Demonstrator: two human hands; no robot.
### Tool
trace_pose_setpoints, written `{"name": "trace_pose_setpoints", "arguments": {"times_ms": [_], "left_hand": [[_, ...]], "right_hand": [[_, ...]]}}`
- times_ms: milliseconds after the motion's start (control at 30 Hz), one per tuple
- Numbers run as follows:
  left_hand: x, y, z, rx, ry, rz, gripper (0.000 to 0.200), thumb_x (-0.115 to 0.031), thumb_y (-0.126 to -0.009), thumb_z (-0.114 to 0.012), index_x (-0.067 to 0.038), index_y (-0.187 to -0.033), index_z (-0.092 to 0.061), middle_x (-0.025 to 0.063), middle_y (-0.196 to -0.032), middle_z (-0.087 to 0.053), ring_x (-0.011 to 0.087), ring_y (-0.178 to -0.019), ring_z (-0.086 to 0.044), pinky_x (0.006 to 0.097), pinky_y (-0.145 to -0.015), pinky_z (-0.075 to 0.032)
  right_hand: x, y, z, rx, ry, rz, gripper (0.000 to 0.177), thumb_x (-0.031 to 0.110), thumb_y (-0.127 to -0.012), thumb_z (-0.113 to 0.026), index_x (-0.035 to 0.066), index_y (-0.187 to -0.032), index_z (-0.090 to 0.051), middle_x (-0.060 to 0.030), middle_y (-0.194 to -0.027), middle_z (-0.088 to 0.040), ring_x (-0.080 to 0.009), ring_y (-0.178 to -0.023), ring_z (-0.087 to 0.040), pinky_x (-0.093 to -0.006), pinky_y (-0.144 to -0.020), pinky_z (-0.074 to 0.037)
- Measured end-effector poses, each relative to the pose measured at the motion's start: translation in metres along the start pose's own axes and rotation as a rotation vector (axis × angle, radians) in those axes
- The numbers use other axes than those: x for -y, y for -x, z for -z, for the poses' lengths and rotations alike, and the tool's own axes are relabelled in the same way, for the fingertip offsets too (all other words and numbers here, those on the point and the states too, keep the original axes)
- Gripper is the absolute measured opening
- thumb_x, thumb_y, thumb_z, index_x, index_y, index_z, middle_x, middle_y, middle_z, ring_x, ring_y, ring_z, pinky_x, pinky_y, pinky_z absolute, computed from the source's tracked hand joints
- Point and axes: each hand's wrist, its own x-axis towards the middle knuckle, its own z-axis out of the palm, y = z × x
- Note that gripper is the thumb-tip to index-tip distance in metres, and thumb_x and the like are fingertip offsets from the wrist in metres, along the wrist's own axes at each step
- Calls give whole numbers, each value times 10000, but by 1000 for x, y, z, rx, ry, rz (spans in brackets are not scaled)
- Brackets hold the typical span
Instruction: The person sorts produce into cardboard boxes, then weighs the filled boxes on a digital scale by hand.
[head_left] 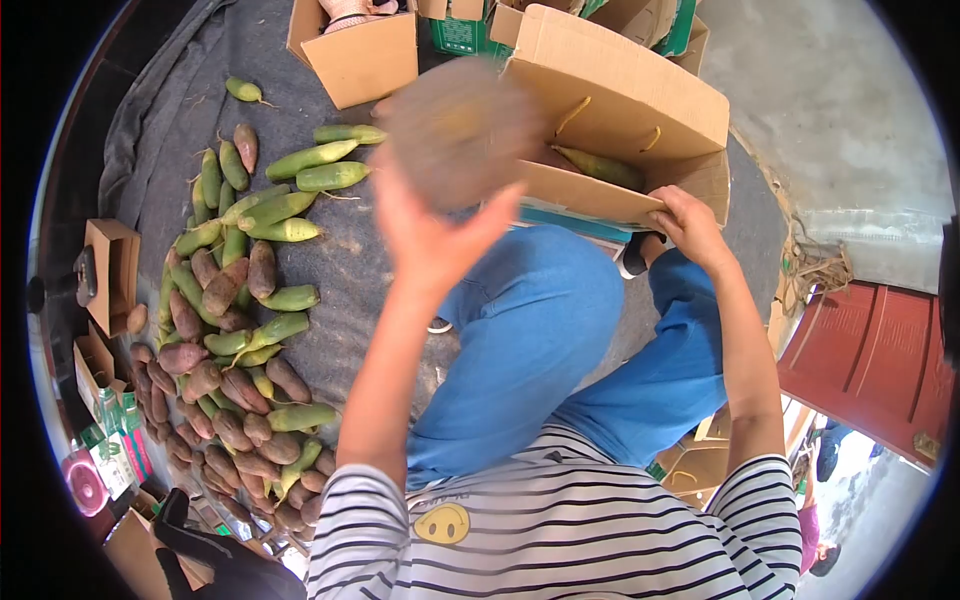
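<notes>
My left hand (432, 228) is raised, its fingers wrapped round a large brownish root vegetable (460, 130) that is smeared by motion. It hangs in the air beside the left end of an open cardboard box (590, 198). My right hand (690, 225) is closed on the near rim of that box at its right end. Inside the box lies a green radish (600, 168), with a darker root partly hidden beside it. Two yellow cord loops show on the box's far inner wall.
Green radishes (275, 210) and reddish-brown roots (240, 430) are heaped on a dark cloth (350, 260) to my left. A smaller open carton (362, 62) stands at the back, with more boxes behind. A red panel (870, 350) is at right; another person (815, 540) shows partly at lower right.
</notes>
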Motion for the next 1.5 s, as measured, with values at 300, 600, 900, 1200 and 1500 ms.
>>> {"name": "trace_pose_setpoints", "arguments": {"times_ms": [300,600,900,1200,1500], "left_hand": [[3,-3,-5,133,-176,-93,538,-223,-753,-766,-20,-1194,-534,146,-1162,-569,271,-1100,-548,360,-954,-430],[161,369,252,228,-776,1172,517,-340,-740,-721,36,-1058,-563,223,-1086,-605,378,-1032,-576,413,-876,-464],[119,499,254,201,-985,1695,831,-367,-620,-816,-65,-1298,-441,206,-1313,-470,358,-1212,-481,447,-995,-421],[140,487,228,220,-1018,1883,847,-444,-596,-804,-15,-1240,-458,215,-1302,-483,348,-1227,-482,434,-981,-441],[185,537,245,-58,-256,1586,820,-368,-596,-823,35,-1235,-504,164,-1160,-599,276,-1041,-590,397,-814,-497]], "right_hand": [[-8,1,-6,-22,-73,39,216,74,-825,-626,36,-1037,-604,-140,-997,-611,-317,-959,-599,-357,-843,-471],[-23,1,-16,47,-173,-40,191,54,-904,-583,11,-1090,-575,-87,-967,-596,-167,-921,-581,-276,-840,-451],[-18,1,-17,1,-100,-41,206,75,-916,-589,15,-1111,-566,-76,-973,-592,-138,-910,-556,-252,-846,-431],[-22,2,-19,18,-122,-64,226,52,-906,-590,25,-1129,-572,-72,-1014,-612,-148,-935,-568,-267,-865,-436],[-3,0,-9,-17,-39,-48,227,80,-834,-632,41,-1054,-593,-128,-996,-610,-310,-947,-598,-343,-830,-472]]}}
